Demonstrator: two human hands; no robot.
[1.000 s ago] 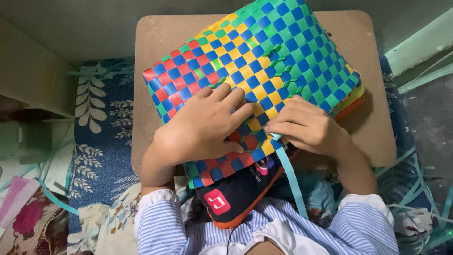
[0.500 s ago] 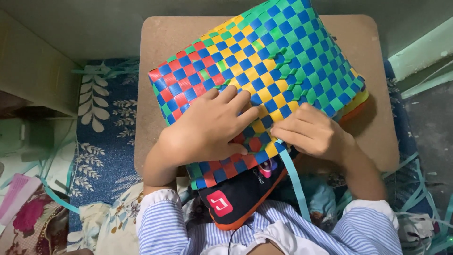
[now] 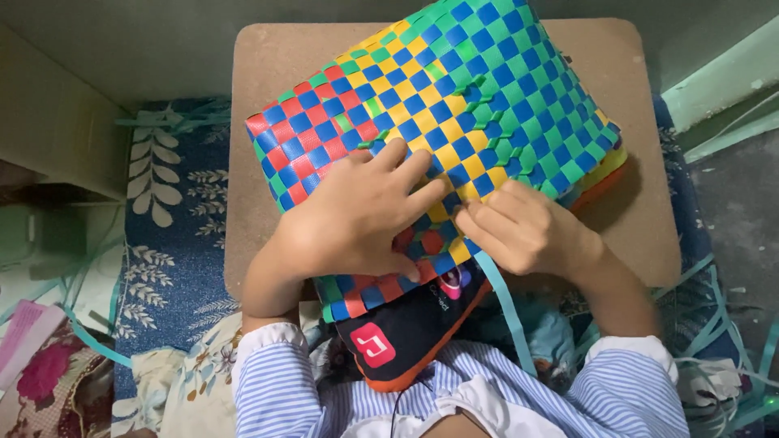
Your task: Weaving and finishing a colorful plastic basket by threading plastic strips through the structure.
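A woven basket (image 3: 479, 89) of plastic strips, checked in blue with red, yellow and green, lies tilted on a brown board (image 3: 276, 65). My left hand (image 3: 357, 215) rests flat on its near side, fingers spread over the weave. My right hand (image 3: 519, 227) is bunched at the basket's lower edge, fingertips pinching a light blue strip (image 3: 507, 308) that trails down toward my lap. Whether the fingers fully grip it is partly hidden.
A black pouch with orange trim (image 3: 406, 337) sits under the basket on my lap. Blue floral cloth (image 3: 174, 251) covers the floor at the left. Loose teal strips (image 3: 722, 324) lie at the right, beside a grey floor.
The basket and both hands sit slightly further right and up in view. My right fingers have closed tighter at the basket's edge; the left hand stays pressed on the weave.
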